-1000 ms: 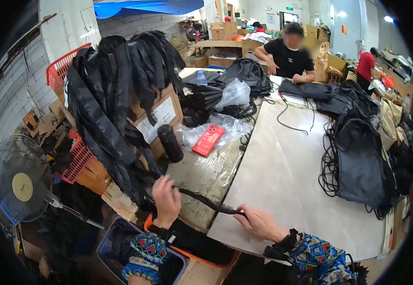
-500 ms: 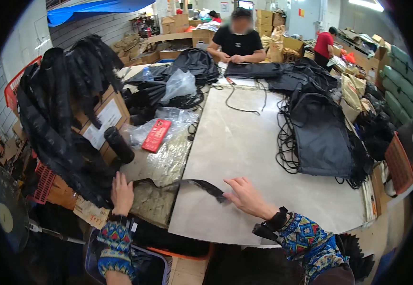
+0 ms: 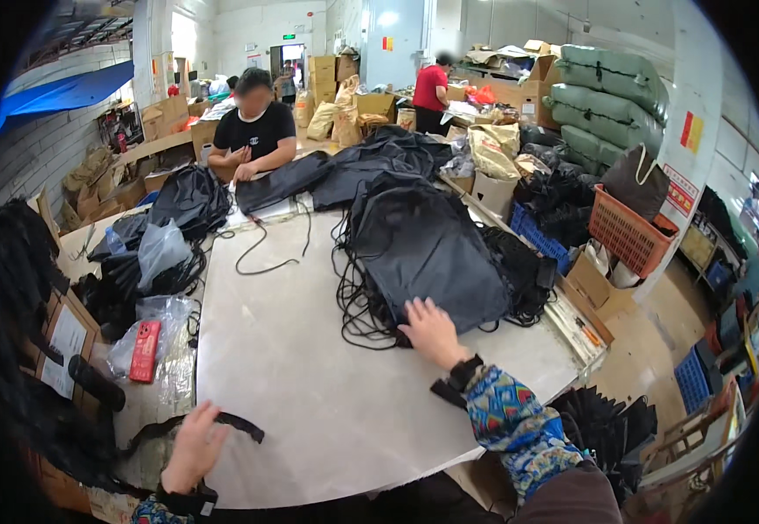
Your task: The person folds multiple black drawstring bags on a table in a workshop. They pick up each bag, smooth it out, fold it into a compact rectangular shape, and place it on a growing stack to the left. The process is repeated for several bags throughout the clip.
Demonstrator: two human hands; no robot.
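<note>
My right hand [image 3: 434, 335] is open. Its fingers rest on the near edge of a stack of black fabric bags [image 3: 427, 253] with black cords hanging at the left side. My left hand [image 3: 194, 450] is also open, slightly blurred, over the table's near left part. A narrow black fabric strip [image 3: 244, 423] runs behind that hand, one end lying on the pale tabletop [image 3: 310, 410]; whether my fingers touch it I cannot tell. At the left edge hangs a bunch of black strips [image 3: 17, 262], partly dark at the rim.
A red phone [image 3: 144, 351] lies on clear plastic, with a black roll [image 3: 97, 382] beside it. Across the table stands a co-worker in a black shirt [image 3: 253, 140], near more black fabric [image 3: 379, 166]. An orange crate [image 3: 628, 231] and a blue crate [image 3: 539, 237] stand at right.
The view has swung right. My right hand has let go of the strip's end and moved onto the bag stack. My left hand has moved from the hanging bunch to over the strip.
</note>
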